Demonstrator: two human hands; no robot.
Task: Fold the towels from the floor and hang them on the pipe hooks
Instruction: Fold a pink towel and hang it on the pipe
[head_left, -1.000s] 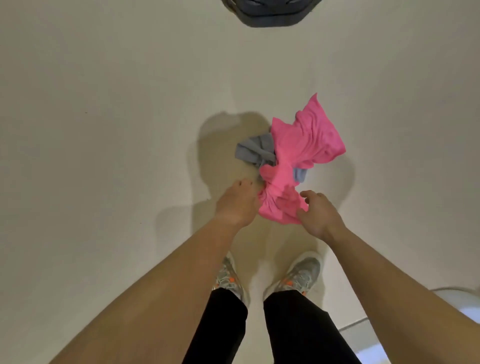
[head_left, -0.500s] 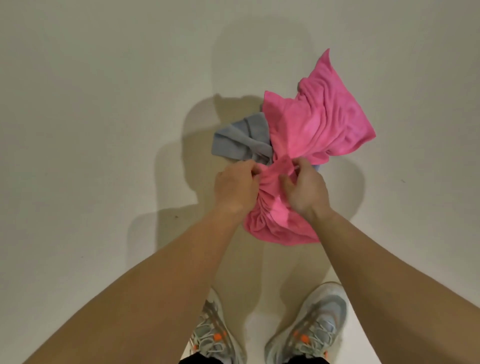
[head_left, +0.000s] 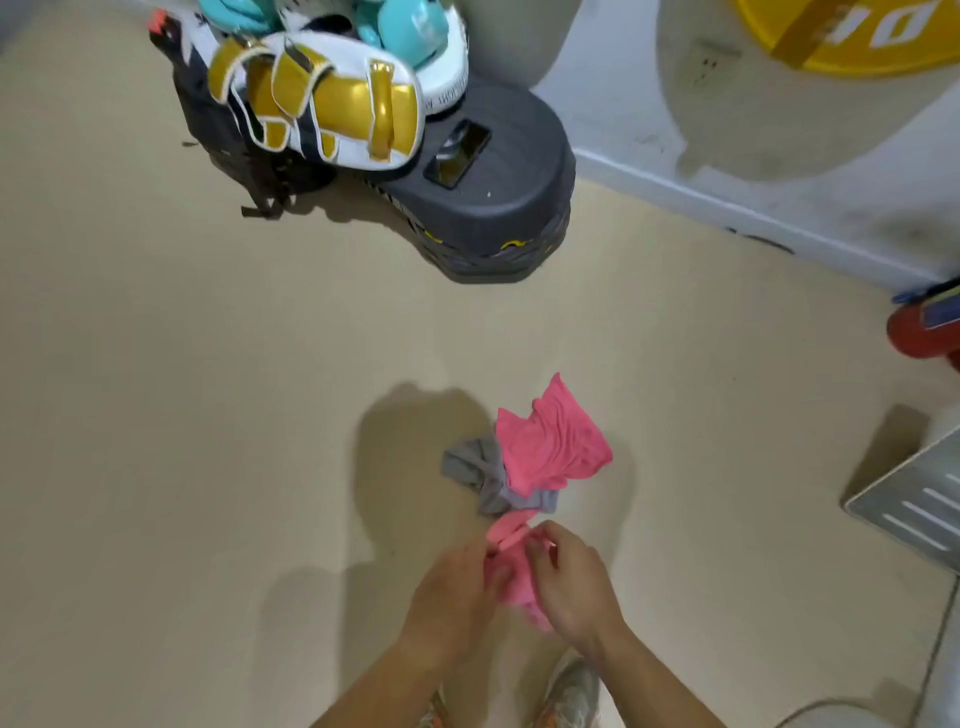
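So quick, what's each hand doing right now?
The left hand grips the pink towel.
The right hand pinches the same towel.

Soft, fairly bright indoor light is falling from above and behind the person, throwing overlapping grey shadows up and left across the beige floor (head_left: 208, 415). The left hand (head_left: 452, 597), right hand (head_left: 571, 587) and the pink towel (head_left: 515, 590) they are gripping are smearing with motion blur. Glare is glinting off the gold straps (head_left: 358, 98) at upper left. The wide lens is bending the wall base (head_left: 727, 202) at upper right.
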